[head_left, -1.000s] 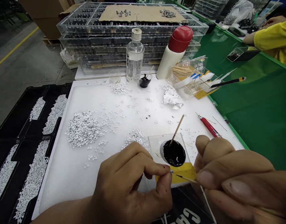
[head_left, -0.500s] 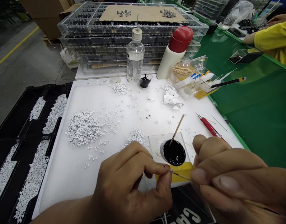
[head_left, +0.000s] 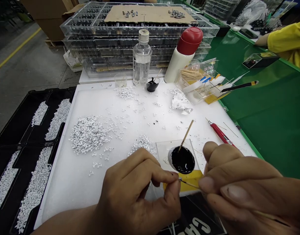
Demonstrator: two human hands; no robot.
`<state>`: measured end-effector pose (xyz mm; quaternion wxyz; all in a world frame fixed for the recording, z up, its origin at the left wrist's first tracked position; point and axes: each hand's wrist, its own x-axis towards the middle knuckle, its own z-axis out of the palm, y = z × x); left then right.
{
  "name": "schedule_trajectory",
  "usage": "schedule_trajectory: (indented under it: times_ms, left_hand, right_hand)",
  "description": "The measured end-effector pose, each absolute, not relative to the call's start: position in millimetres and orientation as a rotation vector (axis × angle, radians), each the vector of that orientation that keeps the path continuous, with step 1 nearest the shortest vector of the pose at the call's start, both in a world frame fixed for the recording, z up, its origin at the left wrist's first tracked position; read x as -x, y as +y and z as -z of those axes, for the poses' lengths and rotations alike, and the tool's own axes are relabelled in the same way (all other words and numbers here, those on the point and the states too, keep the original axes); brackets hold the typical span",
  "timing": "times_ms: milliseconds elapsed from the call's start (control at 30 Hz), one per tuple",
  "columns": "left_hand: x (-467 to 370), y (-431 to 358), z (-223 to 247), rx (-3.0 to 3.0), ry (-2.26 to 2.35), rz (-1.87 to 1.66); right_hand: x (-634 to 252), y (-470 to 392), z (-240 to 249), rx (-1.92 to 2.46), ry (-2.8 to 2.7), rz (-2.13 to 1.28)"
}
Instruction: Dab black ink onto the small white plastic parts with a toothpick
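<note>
Between the thumb and forefinger of my left hand [head_left: 142, 189] is a tiny white part [head_left: 180, 179], mostly covered by the fingertips. My right hand [head_left: 247, 189] pinches a thin wooden stick [head_left: 192, 185] with a dark tip, which meets the tiny part or comes very close to it. Just beyond my fingertips, a round cup of black paint [head_left: 182, 160] rests on a clear plate [head_left: 164, 148]. Another wooden stick [head_left: 186, 134] leans in that paint. Yellow tape [head_left: 192, 179] lies beneath the fingertips.
Piles of small white parts [head_left: 87, 135] cover areas of the white board [head_left: 66, 182]. Behind stand a clear bottle [head_left: 141, 62], a red-capped flask [head_left: 182, 55] and stacked trays [head_left: 103, 52]. A red-handled knife [head_left: 220, 133] lies right. A co-worker's yellow sleeve [head_left: 288, 42] shows at upper right.
My right hand and its stick have shifted very slightly to the left. My left hand stays in place. The co-worker's hand and sleeve have moved a little.
</note>
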<state>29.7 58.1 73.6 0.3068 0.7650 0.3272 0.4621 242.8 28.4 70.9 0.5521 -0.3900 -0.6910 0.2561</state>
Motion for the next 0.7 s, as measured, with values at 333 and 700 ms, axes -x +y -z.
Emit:
schedule_trajectory:
  times_ms: [333, 700]
  left_hand:
    - [-27.4, 59.0, -74.5, -2.032, 0.896, -1.214]
    - [-25.7, 59.2, -71.4, -2.048, 0.883, -1.217]
  right_hand:
    - [-226.7, 31.2, -69.0, 0.923, -1.602, -0.599]
    - [-228.3, 29.1, -69.1, 0.932, -1.579, -0.595]
